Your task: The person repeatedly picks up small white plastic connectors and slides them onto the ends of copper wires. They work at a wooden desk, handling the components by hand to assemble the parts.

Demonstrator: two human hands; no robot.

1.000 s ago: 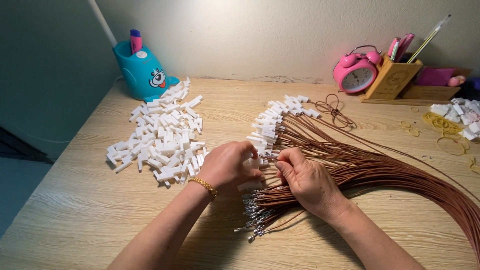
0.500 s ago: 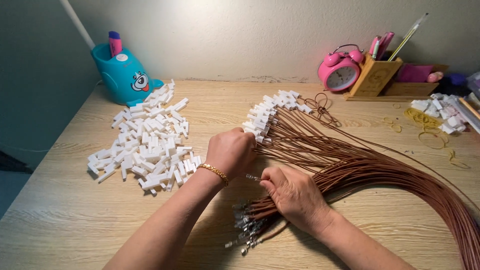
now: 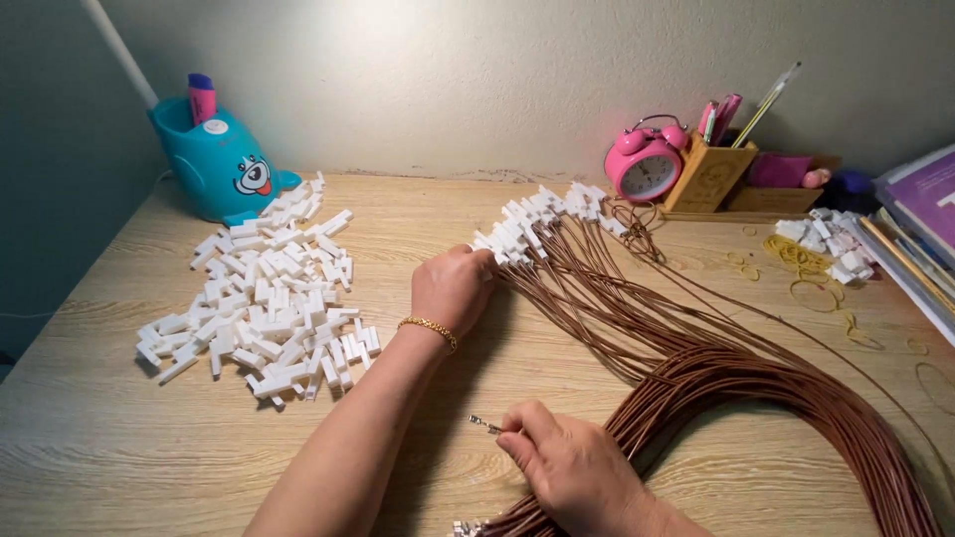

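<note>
Cords [image 3: 696, 388], thin brown leather-like strands, sweep in a thick curved bundle from the counter's near right edge up toward its far middle, where their ends wear small white caps [image 3: 542, 221] laid in a fanned row. Since half a second ago the hands have drawn apart: the left hand [image 3: 453, 288] has moved up to the capped row and now rests curled against the nearest caps, fingers closed, though what it grips, if anything, cannot be told; the right hand [image 3: 567, 467] has dropped toward the near edge and pinches one cord just behind its bare metal tip [image 3: 485, 425]. More metal tips show at the near edge beside that wrist.

The counter [image 3: 99, 438] is pale wood-grain laminate, set against a plain cream wall with a crumbling seam. A loose heap of white plastic blocks [image 3: 264, 303] lies toward the left edge. A teal cartoon-faced pen holder [image 3: 214, 164] stands in the far left corner. Along the far edge sit a round pink alarm clock [image 3: 647, 164] and a wooden pen box [image 3: 708, 177]. Yellow rubber bands [image 3: 806, 264] are scattered near the right edge.
</note>
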